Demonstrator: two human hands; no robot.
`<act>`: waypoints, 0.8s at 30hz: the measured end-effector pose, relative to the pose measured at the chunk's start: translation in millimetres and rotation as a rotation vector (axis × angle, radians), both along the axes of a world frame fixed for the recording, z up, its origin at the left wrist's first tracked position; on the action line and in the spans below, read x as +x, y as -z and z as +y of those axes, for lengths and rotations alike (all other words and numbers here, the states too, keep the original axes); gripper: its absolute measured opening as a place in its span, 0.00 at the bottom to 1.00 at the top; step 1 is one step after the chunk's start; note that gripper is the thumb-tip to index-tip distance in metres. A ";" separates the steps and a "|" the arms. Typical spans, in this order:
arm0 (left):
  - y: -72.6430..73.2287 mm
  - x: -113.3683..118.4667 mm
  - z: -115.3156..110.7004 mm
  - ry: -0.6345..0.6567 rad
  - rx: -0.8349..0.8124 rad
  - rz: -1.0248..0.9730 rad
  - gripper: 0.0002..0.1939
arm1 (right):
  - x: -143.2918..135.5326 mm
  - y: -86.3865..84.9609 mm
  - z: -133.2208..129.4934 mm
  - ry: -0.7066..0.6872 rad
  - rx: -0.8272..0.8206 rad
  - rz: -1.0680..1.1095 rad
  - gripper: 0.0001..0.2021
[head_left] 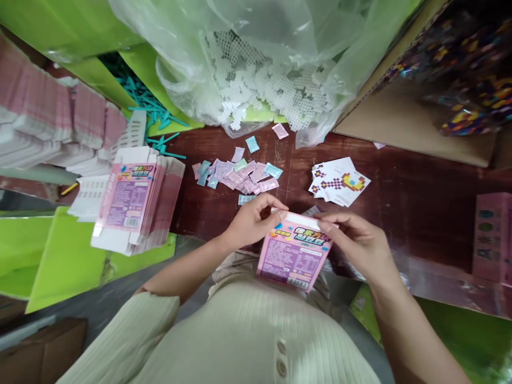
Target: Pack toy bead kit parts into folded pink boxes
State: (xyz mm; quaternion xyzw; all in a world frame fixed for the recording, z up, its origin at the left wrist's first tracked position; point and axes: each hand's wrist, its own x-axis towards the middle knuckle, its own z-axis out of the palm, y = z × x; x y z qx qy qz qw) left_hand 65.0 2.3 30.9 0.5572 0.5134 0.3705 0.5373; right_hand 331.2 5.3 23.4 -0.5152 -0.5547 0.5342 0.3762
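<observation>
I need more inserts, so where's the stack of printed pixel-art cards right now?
The pixel-art cards lie on the dark wooden table, just beyond the right hand, right of the small sachets.

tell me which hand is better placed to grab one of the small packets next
Left. The left hand is at the pink box's top edge, just below the small packets; the right hand sits farther away.

large blurred characters, unreadable, on the pink box (294, 256); barcode and fine print below, too small to read. same illegible print on the flat box stack (132, 205).
</observation>
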 end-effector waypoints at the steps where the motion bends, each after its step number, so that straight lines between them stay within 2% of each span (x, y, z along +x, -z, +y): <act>1: -1.5 0.9 0.3 -0.009 -0.007 0.013 0.10 | -1.0 -0.5 0.3 0.030 -0.031 0.005 0.10; 4: -1.3 0.0 -2.2 0.056 -0.001 -0.002 0.11 | 1.7 0.6 -3.2 0.016 -0.051 -0.009 0.12; 7: 2.6 -2.6 -8.5 0.137 0.065 0.010 0.16 | 12.2 -1.2 -8.1 -0.119 -0.002 -0.064 0.12; 10: 5.6 0.0 -12.3 0.136 0.174 0.039 0.10 | 24.8 -5.7 3.4 -0.290 0.150 -0.180 0.14; 12: 5.8 2.2 -10.7 0.119 0.209 0.016 0.05 | 31.8 -5.4 26.6 -0.268 0.302 -0.331 0.17; 14: 5.0 -0.9 -6.6 0.043 0.213 -0.003 0.06 | 36.3 -0.8 57.9 -0.126 0.400 -0.562 0.22; 16: 5.1 -13.9 -3.6 -0.138 0.199 0.033 0.08 | 37.7 5.9 87.2 -0.020 0.358 -0.827 0.32; 18: 8.7 -36.7 -6.0 -0.380 0.163 0.146 0.11 | 36.5 12.1 106.7 -0.018 0.249 -1.025 0.37; 20: 17.1 -63.6 -16.2 -0.543 0.132 0.301 0.14 | 36.0 16.7 117.6 -0.019 0.208 -1.112 0.33; 22: 28.0 -86.7 -32.9 -0.523 0.187 0.466 0.14 | 42.7 18.6 129.1 0.004 0.247 -1.087 0.23; 24: 36.0 -100.2 -51.9 -0.404 0.345 0.668 0.19 | 62.9 14.3 150.4 0.036 0.288 -0.969 0.17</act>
